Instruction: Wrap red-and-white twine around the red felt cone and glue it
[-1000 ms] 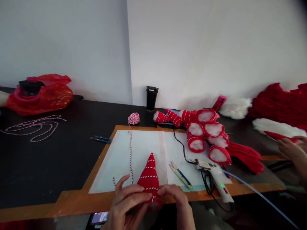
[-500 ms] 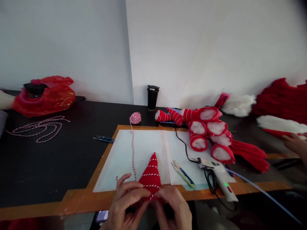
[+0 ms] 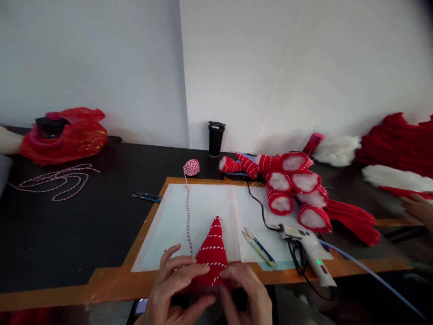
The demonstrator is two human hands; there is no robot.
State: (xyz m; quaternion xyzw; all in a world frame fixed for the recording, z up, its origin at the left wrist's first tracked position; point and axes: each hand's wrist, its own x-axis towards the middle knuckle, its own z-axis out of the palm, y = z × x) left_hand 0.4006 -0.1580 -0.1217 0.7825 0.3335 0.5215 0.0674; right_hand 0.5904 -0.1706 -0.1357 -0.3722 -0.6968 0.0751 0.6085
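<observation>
A red cone-shaped hat [image 3: 212, 255], wound with red-and-white twisted cord, points away from me at the table's front edge. My left hand [image 3: 176, 289] grips its lower left side, thumb apart below and little finger raised. At the lower right edge, my right hand [image 3: 246, 289] pinches the fabric between thumb and fingers. The hat's bottom rim is partly hidden by both hands. From a ball of red-and-white cord [image 3: 191, 167], a strand [image 3: 188, 216] runs down to my left hand. Thread snips [image 3: 258, 246] lie right of the hat.
A white glue gun [image 3: 308, 253] with a lit green light lies at right. Behind it are several stuffed red cones [image 3: 280, 182]. A second pair of snips [image 3: 147, 197], loose cord [image 3: 69, 178], a red bag [image 3: 67, 137] and a black cup [image 3: 215, 139] stand farther out. Another person's hand [image 3: 419, 207] is at far right.
My left fingers have shifted slightly left and the left thumb has moved away from the right hand, showing more of the hat's lower edge. The other person's hand at far right has moved slightly.
</observation>
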